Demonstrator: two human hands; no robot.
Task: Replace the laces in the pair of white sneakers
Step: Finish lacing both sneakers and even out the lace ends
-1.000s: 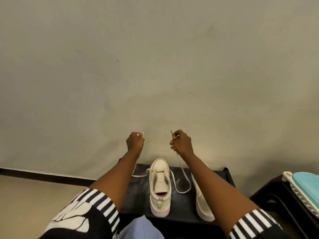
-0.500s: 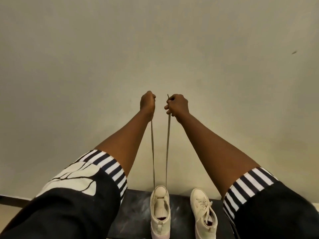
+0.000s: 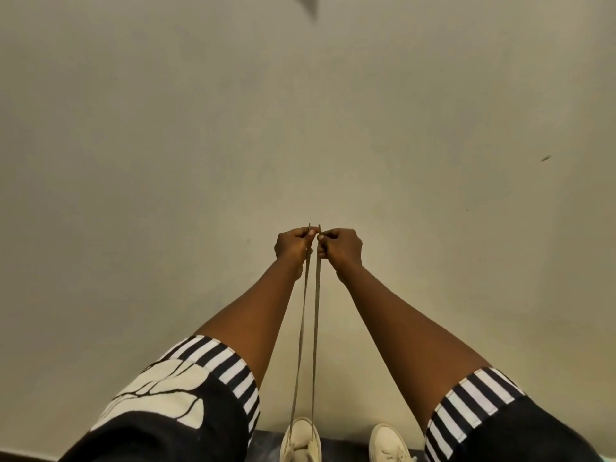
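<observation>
Two white sneakers stand at the bottom edge on a dark surface (image 3: pixel 266 443): the left sneaker (image 3: pixel 301 440) and the right sneaker (image 3: pixel 388 443), both cut off by the frame. A lace (image 3: pixel 308 328) runs from the left sneaker's toe end straight up in two taut strands. My left hand (image 3: pixel 293 246) pinches the left strand near its tip. My right hand (image 3: pixel 340 246) pinches the right strand near its tip. Both hands are raised high in front of the wall, almost touching, with the two lace tips side by side above the fingers.
A plain beige wall (image 3: pixel 300 111) fills most of the view. My striped sleeves (image 3: pixel 213 365) frame the bottom corners. A small dark mark (image 3: pixel 545 158) sits on the wall at the right.
Both hands have risen from just above the sneaker and come together, drawing the slack lace into two taut, near-parallel strands. The view has tilted up, so the sneakers sit at the bottom edge.
</observation>
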